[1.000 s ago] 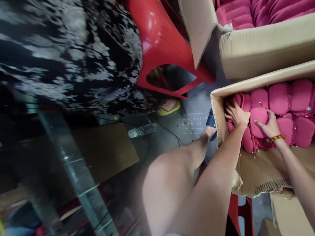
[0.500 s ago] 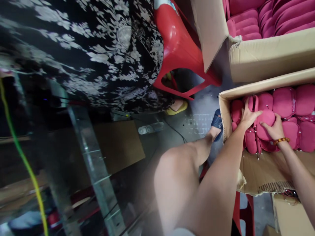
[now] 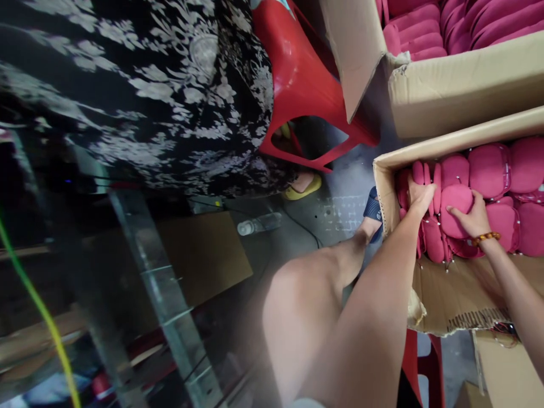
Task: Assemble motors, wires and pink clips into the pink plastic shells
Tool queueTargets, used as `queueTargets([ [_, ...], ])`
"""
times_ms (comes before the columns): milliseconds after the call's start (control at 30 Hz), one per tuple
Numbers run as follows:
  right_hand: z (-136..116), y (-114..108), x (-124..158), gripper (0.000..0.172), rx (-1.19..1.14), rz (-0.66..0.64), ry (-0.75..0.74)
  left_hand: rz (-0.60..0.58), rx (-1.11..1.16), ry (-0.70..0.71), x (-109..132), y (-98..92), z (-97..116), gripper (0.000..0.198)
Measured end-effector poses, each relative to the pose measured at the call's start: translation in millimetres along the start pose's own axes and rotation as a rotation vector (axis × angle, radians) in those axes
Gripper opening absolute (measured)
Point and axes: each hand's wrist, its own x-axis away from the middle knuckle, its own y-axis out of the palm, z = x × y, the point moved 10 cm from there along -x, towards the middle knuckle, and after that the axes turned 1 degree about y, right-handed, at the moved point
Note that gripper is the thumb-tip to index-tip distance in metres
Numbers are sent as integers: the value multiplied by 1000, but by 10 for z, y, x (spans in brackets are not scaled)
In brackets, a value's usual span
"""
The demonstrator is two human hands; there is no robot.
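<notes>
Inside an open cardboard box (image 3: pixel 461 124) at the right, pink rounded zip pouches lie packed in rows, some flat and some on edge. My left hand (image 3: pixel 420 195) reaches in near the box's left end, its thumb and fingers around upright pink pouches (image 3: pixel 419 171); part of its fingers is hidden among them. My right hand (image 3: pixel 475 218), with an amber bead bracelet (image 3: pixel 485 238) at the wrist, grips one pink pouch (image 3: pixel 456 205) by its right edge, thumb on the face. Small metal zipper pulls show between the pouches.
Another cardboard box (image 3: pixel 463 85) of pink pouches stands behind. A person in black-and-white floral clothing (image 3: pixel 182 102) is beside a red plastic stool (image 3: pixel 306 96). A plastic bottle (image 3: pixel 259 224) lies on the floor near a metal frame (image 3: pixel 164 289). Part of another red stool (image 3: pixel 429 368) shows below.
My left hand has moved slightly left, away from the pouch at my right hand, and deeper among the upright pouches. My right hand stays on its pouch. The view has shifted a little.
</notes>
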Motion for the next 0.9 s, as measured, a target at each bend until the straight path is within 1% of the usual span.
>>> queueTargets([
  [133,-57,-18,12,79,-6,-6,-23,161,-196,-29,98,-155,28,49],
  [200,-99,-30,17,85,-14,-9,-42,234,-282,-43,129,-191,43,53],
  [300,-152,-46,25,89,-16,-11,-68,304,-379,-77,124,-161,44,55],
  [400,-174,-53,33,90,-4,-9,-88,338,-464,-80,74,-86,37,53],
  [467,-171,-50,37,94,2,-9,-99,325,-528,-6,20,-34,50,51],
  [567,-155,-32,36,99,7,-20,-103,242,-621,225,-54,48,94,48],
  [667,-160,-10,35,102,19,-39,-102,159,-683,442,-62,114,121,50],
  [767,-186,-10,36,103,30,-43,-105,146,-706,536,-63,152,158,54],
  [900,-212,-8,44,96,41,-31,-112,130,-691,615,-103,170,291,44],
])
